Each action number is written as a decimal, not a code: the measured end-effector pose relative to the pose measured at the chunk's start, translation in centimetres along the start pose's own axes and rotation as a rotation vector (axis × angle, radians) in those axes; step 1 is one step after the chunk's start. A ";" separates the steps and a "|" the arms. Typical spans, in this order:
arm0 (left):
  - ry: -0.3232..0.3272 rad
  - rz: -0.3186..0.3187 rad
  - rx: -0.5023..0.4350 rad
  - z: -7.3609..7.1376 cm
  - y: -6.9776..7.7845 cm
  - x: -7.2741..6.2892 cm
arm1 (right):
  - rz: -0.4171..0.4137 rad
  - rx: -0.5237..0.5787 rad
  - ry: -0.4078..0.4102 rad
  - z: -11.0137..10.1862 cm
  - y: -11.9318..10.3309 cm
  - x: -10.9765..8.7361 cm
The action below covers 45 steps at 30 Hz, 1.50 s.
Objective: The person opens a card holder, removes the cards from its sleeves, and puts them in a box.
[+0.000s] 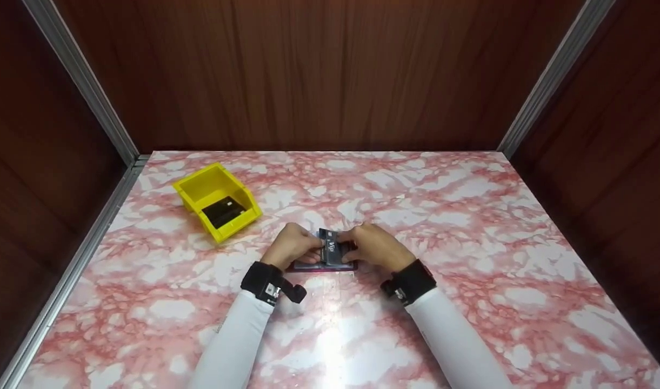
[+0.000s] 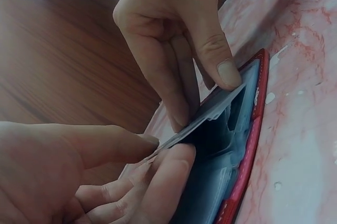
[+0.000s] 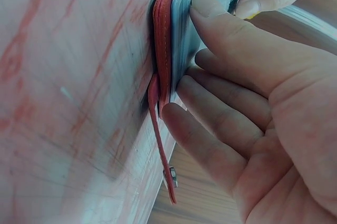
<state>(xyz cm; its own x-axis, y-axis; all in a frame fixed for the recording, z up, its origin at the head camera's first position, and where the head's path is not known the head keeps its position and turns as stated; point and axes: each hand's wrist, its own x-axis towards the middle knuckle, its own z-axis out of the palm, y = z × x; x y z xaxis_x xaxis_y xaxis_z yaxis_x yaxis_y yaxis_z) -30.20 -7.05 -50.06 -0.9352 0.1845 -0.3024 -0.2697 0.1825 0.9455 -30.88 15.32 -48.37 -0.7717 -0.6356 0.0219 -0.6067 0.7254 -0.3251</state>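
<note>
A red card holder point(image 2: 258, 124) with clear plastic sleeves lies unfolded on the table, a sleeve lifted at an angle. In the head view a dark card point(image 1: 334, 253) marked "Vip" shows at this sleeve, between the two hands. My left hand point(image 1: 293, 246) pinches the card's edge between thumb and fingers. From the other side, my right hand point(image 1: 381, 246) pinches the raised clear sleeve point(image 2: 210, 111), its thumb near the sleeve's edge. In the right wrist view, the right hand's lower fingers lie loosely along the holder's side, and a red strap point(image 3: 160, 134) with a metal snap sticks out.
A yellow bin point(image 1: 192, 189) with several dark cards point(image 1: 221, 212) in it stands to the left, beyond the left hand. The table point(image 1: 470, 302) has a red and white marbled top. Brown wood-look panels point(image 1: 330, 75) stand at its back and sides.
</note>
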 end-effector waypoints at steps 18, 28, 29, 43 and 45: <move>0.021 0.008 0.003 0.5 -0.2 0.3 | 0.016 0.002 -0.014 0.0 0.0 0.0; 0.049 0.006 0.012 -0.1 0.2 0.2 | 0.014 0.007 -0.006 0.0 -0.1 0.0; 0.050 0.006 0.008 -0.2 0.3 0.1 | 0.009 0.004 -0.004 0.0 -0.1 -0.1; 0.077 0.015 0.031 -0.7 0.8 0.0 | -0.017 -0.014 0.001 -0.1 0.0 -0.2; 0.083 0.013 0.046 -0.9 0.9 0.0 | -0.016 -0.015 -0.002 -0.1 0.0 -0.2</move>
<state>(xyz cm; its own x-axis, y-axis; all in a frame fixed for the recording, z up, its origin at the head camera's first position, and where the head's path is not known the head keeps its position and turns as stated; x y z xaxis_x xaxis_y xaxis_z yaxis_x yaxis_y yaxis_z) -30.61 -7.72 -49.09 -0.9547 0.1071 -0.2776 -0.2486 0.2256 0.9420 -30.75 15.43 -48.25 -0.7616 -0.6475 0.0254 -0.6216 0.7190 -0.3109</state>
